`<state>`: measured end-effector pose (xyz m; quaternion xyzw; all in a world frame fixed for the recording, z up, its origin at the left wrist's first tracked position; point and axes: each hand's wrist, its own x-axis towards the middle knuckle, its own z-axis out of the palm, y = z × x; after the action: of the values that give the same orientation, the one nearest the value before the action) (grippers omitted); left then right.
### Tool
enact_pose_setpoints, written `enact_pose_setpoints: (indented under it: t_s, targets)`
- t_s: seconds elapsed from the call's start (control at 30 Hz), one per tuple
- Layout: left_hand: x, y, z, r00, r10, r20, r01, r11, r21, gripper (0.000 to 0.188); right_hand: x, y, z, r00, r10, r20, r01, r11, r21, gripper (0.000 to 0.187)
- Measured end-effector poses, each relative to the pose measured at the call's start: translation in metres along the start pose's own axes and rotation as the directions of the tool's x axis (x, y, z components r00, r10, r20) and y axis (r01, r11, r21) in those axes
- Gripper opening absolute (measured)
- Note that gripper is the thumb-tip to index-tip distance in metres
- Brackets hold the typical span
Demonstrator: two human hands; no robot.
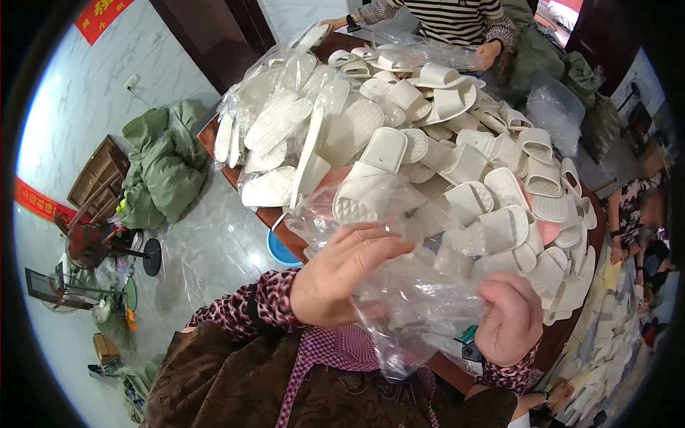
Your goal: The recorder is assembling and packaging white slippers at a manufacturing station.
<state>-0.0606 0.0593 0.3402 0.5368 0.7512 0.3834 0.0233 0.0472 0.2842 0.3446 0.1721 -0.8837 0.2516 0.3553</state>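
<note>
A clear plastic bag [421,310] is stretched between my hands, close to my body. My right hand [512,321] is closed, pinching the bag's right side between thumb and fingers. On the left, my left hand [342,267] rests against the plastic with its fingers stretched out toward the right; its thumb is hidden. Just beyond its fingertips lies a white slide slipper [369,191] with a quilted sole, partly under clear film. A big heap of white slippers [464,164] covers the table ahead of both hands.
Bagged slippers [278,121] pile up on the table's left side. Across the brown table [287,239], a person in a striped top [457,21] handles clear plastic. A blue basin [284,250], green sacks [164,164] and a fan [93,246] stand on the left. More people and slippers [606,349] are at right.
</note>
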Motion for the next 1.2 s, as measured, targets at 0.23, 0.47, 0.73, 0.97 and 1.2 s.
enact_pose_setpoints:
  t_s: [0.23,0.47,0.73,0.97,1.2]
  targets:
    - [-0.059,-0.059,-0.063,0.967,-0.206,-0.151,0.111,0.871,-0.478,0.024,0.033,0.014,0.004,0.889,0.164,0.427,-0.384,0.775,0.503,0.032]
    - [-0.139,-0.125,-0.193,0.075,-0.508,-0.858,0.292,0.834,-0.468,0.023,0.055,0.091,0.172,0.886,0.331,0.324,-0.405,0.894,0.192,0.032]
    - [-0.238,-0.224,-0.29,0.236,-0.393,-0.889,0.088,0.92,-0.383,0.021,0.088,0.095,0.242,0.555,0.521,0.649,-0.576,0.803,-0.152,0.035]
    - [-0.266,-0.263,-0.289,0.164,-0.39,-0.906,0.237,0.907,-0.347,0.019,0.104,0.139,0.102,0.68,0.709,0.187,-0.666,0.704,-0.247,0.028]
    - [-0.243,-0.264,-0.272,0.379,-0.503,-0.777,0.21,0.864,-0.457,0.02,0.066,0.188,0.011,0.87,0.439,-0.224,-0.361,0.259,-0.896,0.027]
